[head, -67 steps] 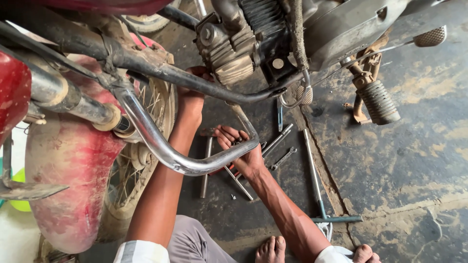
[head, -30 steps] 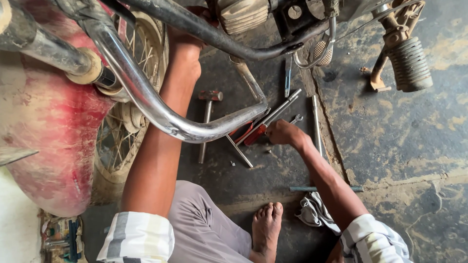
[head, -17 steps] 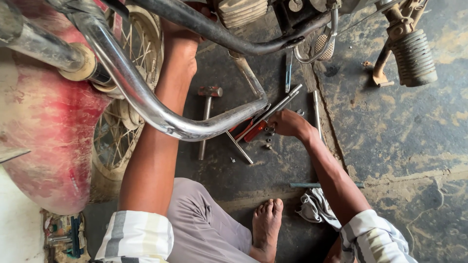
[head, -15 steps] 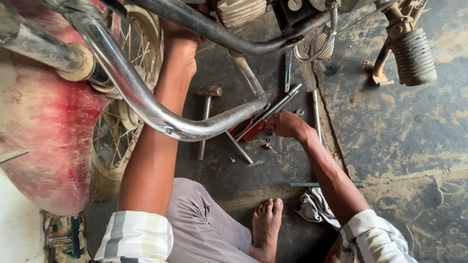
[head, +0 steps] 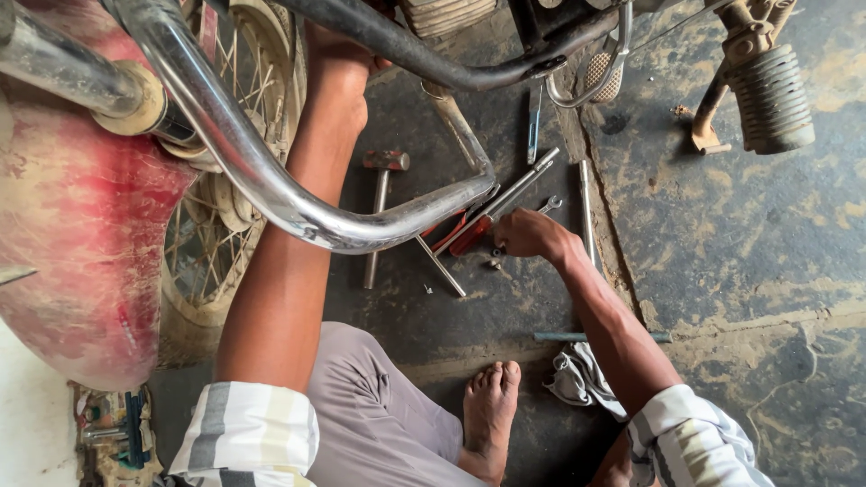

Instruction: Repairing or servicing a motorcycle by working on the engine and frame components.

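Floor [head: 740,271]: dark, stained concrete – tools scattered
Right grip [head: 523,234]: closed on red-handled tool [head: 469,236]
Left grip [head: 338,54]: fingers hidden behind motorcycle frame [head: 424,59] – cannot tell

One head-worn camera looks steeply down from above the seated person, close to the work. A chrome guard bar [head: 271,180] and red fender [head: 81,252] crowd the near left; the floor [head: 749,298] fills the right. Both forearms enter from the bottom edge, and a bare foot [head: 489,415] lies directly below.
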